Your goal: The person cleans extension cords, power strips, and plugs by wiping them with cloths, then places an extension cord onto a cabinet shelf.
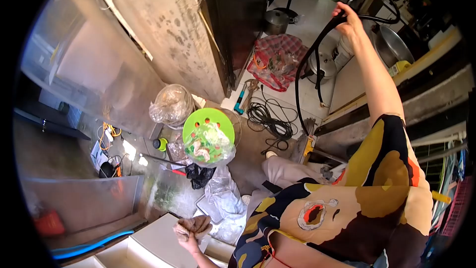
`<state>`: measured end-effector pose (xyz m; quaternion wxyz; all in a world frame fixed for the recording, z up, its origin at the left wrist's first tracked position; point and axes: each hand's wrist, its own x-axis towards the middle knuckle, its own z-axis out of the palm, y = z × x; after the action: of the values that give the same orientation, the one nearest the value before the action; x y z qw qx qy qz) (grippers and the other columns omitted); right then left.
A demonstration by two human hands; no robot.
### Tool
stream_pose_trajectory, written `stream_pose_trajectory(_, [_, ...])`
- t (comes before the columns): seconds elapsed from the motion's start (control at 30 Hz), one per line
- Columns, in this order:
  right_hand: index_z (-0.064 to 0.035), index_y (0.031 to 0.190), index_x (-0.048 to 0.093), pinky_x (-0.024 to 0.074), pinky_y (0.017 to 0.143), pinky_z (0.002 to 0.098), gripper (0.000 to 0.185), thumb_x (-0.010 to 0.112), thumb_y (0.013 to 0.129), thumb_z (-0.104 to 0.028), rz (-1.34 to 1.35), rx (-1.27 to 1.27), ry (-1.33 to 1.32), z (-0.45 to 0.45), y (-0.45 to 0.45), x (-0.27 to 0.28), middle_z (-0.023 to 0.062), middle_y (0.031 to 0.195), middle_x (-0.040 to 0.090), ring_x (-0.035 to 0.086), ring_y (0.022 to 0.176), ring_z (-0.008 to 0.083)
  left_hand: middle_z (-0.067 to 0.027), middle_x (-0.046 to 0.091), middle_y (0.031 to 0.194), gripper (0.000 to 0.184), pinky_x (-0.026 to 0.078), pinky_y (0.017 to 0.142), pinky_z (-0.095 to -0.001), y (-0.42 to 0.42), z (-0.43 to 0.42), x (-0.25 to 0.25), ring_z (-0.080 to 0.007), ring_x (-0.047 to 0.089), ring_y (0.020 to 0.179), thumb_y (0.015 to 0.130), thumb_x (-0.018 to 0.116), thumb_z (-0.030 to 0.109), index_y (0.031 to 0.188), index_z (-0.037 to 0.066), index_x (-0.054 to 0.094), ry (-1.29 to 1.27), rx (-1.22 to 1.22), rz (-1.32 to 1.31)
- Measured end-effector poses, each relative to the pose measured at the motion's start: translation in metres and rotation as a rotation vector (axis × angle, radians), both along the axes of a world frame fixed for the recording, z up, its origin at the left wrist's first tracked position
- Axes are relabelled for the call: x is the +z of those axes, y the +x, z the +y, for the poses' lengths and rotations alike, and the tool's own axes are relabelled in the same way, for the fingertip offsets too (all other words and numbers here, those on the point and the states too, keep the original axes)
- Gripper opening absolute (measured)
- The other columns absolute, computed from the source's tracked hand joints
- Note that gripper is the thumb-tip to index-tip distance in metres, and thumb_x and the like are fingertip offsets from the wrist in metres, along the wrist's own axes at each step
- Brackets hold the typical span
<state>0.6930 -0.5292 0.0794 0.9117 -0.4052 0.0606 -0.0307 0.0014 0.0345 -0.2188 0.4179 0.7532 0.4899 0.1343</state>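
My right hand (349, 20) is raised at the upper right, closed around a thick black hose (299, 77). One part of the hose loops away to the right; another hangs down in front of a metal pot with a lid (322, 65). At the lower left, my left hand (188, 244) grips a crumpled brown cloth (192, 227) beside a white panel (161, 235). Its fingers are partly hidden by the cloth.
A green disc with holes (218, 119), partly under clear plastic, stands mid-floor. Near it lie a coiled black cable (270, 119), a teal-handled tool (240, 100), a red checked bag (282, 52) and a black plastic bag (200, 175). A concrete wall (163, 25) rises behind.
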Motion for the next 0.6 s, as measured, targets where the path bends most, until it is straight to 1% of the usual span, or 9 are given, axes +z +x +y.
stream_pose_trajectory(0.13, [0.0000,0.076,0.053,0.0438,0.053,0.0292,0.013,0.066,0.077,-0.001,-0.177,-0.067,0.052,-0.069,0.081,0.020,0.0068,0.065,0.050,0.049,0.058,0.0175,-0.0170,0.051,0.124,0.070,0.035,0.103,-0.0370,0.024,-0.003,0.017,-0.0290,0.048,0.116,0.058,0.062,-0.001,0.126,-0.006,0.045,0.100,0.033,0.085])
stream_pose_trajectory(0.3, [0.0017,0.077,0.054,0.0429,0.064,0.0305,0.014,0.066,0.079,-0.004,-0.485,0.000,-0.090,-0.112,0.165,0.059,0.0069,0.068,0.051,0.050,0.068,0.0196,-0.0168,0.057,0.117,0.068,0.040,0.098,-0.0370,0.045,-0.013,0.044,-0.0300,0.053,0.108,0.057,0.064,0.007,0.122,-0.003,0.050,0.195,0.109,0.028])
stream_pose_trajectory(0.33, [-0.0019,0.077,0.050,0.0389,0.071,0.0305,0.015,0.063,0.081,-0.005,-0.521,-0.102,-0.163,-0.097,0.163,0.068,0.0053,0.071,0.047,0.047,0.071,0.0190,-0.0169,0.057,0.117,0.068,0.040,0.098,-0.0371,0.053,-0.015,0.054,-0.0301,0.053,0.108,0.057,0.063,0.007,0.123,-0.003,0.050,0.220,0.104,0.039])
stream_pose_trajectory(0.4, [-0.0001,0.078,0.054,0.0405,0.074,0.0315,0.011,0.063,0.082,-0.005,-0.648,-0.011,-0.187,-0.108,0.197,0.068,0.0061,0.075,0.052,0.050,0.075,0.0195,-0.0168,0.056,0.118,0.068,0.040,0.098,-0.0369,0.060,-0.017,0.065,-0.0298,0.054,0.108,0.057,0.063,0.007,0.123,-0.004,0.050,0.289,0.092,0.075])
stream_pose_trajectory(0.43, [0.0005,0.079,0.055,0.0410,0.075,0.0317,0.010,0.062,0.083,-0.005,-0.730,0.001,-0.209,-0.107,0.209,0.065,0.0065,0.078,0.055,0.052,0.078,0.0195,-0.0167,0.056,0.118,0.068,0.040,0.098,-0.0367,0.063,-0.017,0.069,-0.0295,0.054,0.107,0.057,0.063,0.007,0.122,-0.004,0.050,0.352,0.078,0.105])
stream_pose_trajectory(0.5, [-0.0035,0.085,0.062,0.0409,0.080,0.0283,0.004,0.064,0.082,-0.006,-0.662,-0.102,-0.299,-0.091,0.222,0.048,0.0046,0.085,0.062,0.055,0.087,0.0151,-0.0165,0.057,0.117,0.067,0.040,0.098,-0.0372,0.078,-0.024,0.085,-0.0295,0.054,0.107,0.057,0.062,0.005,0.122,-0.005,0.050,0.340,0.074,0.162])
stream_pose_trajectory(0.53, [-0.0045,0.086,0.062,0.0395,0.083,0.0273,0.006,0.065,0.082,-0.008,-0.740,-0.057,-0.407,-0.079,0.228,0.033,0.0016,0.086,0.062,0.055,0.089,0.0124,-0.0164,0.052,0.122,0.072,0.036,0.101,-0.0359,0.087,-0.029,0.094,-0.0284,0.050,0.112,0.058,0.064,0.002,0.127,-0.004,0.044,0.217,0.065,0.094])
stream_pose_trajectory(0.57, [-0.0073,0.091,0.062,0.0400,0.080,0.0284,0.014,0.067,0.081,-0.016,-0.671,-0.182,-0.533,-0.041,0.209,0.017,0.0019,0.082,0.058,0.054,0.085,0.0141,-0.0162,0.048,0.128,0.078,0.032,0.104,-0.0346,0.093,-0.032,0.097,-0.0272,0.046,0.118,0.059,0.066,-0.001,0.131,-0.004,0.039,0.096,0.056,0.028])
stream_pose_trajectory(0.6, [-0.0106,0.100,0.063,0.0360,0.088,0.0273,0.025,0.067,0.081,-0.027,-0.538,-0.119,-0.787,-0.045,0.221,-0.023,-0.0003,0.095,0.060,0.053,0.095,0.0112,-0.0158,0.048,0.128,0.075,0.032,0.104,-0.0350,0.083,-0.027,0.084,-0.0262,0.046,0.117,0.060,0.066,-0.001,0.131,-0.004,0.040,0.094,0.078,0.029])
